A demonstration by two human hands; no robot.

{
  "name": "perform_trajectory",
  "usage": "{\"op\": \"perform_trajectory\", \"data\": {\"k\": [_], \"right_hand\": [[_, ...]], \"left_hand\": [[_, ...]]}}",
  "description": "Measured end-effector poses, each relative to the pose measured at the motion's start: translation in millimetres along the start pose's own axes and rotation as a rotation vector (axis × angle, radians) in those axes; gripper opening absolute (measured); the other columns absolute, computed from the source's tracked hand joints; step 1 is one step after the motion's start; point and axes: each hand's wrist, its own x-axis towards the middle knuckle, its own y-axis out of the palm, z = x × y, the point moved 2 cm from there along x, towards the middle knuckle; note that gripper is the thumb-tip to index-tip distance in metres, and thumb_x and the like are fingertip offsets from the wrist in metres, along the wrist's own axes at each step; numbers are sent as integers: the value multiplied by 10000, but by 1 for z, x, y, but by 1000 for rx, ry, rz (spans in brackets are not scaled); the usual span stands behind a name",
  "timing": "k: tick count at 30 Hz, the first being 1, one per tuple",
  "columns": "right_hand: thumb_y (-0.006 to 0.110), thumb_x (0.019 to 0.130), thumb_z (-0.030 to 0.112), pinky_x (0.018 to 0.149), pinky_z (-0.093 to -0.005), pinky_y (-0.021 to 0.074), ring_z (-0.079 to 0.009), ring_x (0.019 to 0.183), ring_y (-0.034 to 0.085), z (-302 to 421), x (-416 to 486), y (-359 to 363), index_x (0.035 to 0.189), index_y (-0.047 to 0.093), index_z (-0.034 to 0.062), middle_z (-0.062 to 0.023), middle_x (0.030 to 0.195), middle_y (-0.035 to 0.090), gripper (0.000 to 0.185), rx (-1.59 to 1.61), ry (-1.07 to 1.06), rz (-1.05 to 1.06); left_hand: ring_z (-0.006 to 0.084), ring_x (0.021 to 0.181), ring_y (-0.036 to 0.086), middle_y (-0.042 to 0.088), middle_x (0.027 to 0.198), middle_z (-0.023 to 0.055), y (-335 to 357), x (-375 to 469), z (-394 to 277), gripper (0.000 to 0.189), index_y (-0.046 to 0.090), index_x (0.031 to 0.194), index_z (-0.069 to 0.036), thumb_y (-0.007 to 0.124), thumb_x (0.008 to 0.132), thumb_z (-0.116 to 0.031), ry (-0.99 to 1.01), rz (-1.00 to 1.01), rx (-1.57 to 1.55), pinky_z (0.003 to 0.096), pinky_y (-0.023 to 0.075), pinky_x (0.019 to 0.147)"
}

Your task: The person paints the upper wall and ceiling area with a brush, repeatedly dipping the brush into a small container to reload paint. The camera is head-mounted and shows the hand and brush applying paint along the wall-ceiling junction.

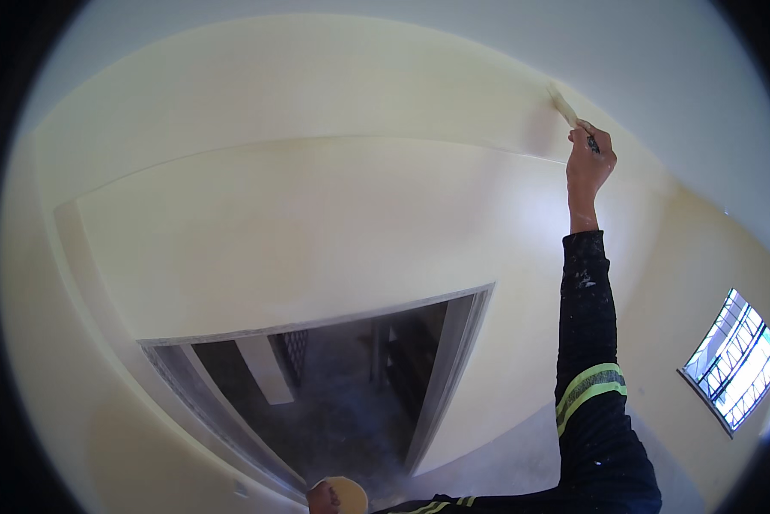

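Note:
High on the right, my right hand [592, 154] grips a paintbrush [565, 110], the arm stretched upward in a dark, paint-flecked sleeve. The blurred bristle end meets the cream wall [385, 77] just below its edge with the pale ceiling [616, 58]. A dark part of the brush's handle shows between my fingers. Down at the bottom edge, my left hand [324, 498] holds a round container [351, 493] by its side. Its round face looks cream-yellow, like paint; the picture's edge cuts off the lower part.
Below the painted wall is a doorway [353, 385] with a grey frame [452, 372], opening onto a dim room with a concrete floor. A barred window [735, 360] lets in bright light at the right. A thin ridge [359, 137] runs across the upper wall.

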Motion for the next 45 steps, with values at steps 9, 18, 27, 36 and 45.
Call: {"op": "perform_trajectory", "data": {"k": [9,18,27,36,45], "right_hand": [[705,986,74,850,-316,560,-182,948,707,43,-42,8,1091,769,-36,-93,1085,711,165,35,-303,168],[709,975,43,830,-322,577,-169,948,712,57,-50,19,1101,785,4,-85,1119,701,152,89,-333,224],[711,971,33,850,-320,584,-191,939,727,86,-70,36,1121,780,-1,-100,1122,719,168,157,-485,276],[700,951,58,857,-313,565,-187,929,714,72,-56,39,1056,791,-23,-90,1069,722,162,110,-267,153],[701,940,64,806,-307,531,-165,881,669,62,-52,40,1045,796,-23,-80,1038,712,167,121,-250,125]], "left_hand": [[127,506,472,490,626,-5,-7,18,69,314,567,757,-142,630,1024,-294,-181,-182,-127,314,376,457],[152,523,497,500,623,19,-6,14,56,256,544,781,-122,613,1012,-210,-90,-65,-5,345,393,467],[187,606,547,519,651,61,2,-8,2,92,558,881,-64,570,963,-24,127,39,276,373,440,526],[103,565,450,488,666,-10,7,-7,-10,282,537,784,-130,550,1057,-199,-218,-40,-134,297,373,491],[105,499,441,478,632,-20,10,-11,-30,326,547,747,-154,594,1041,-288,-341,-110,-275,290,346,441]]}}
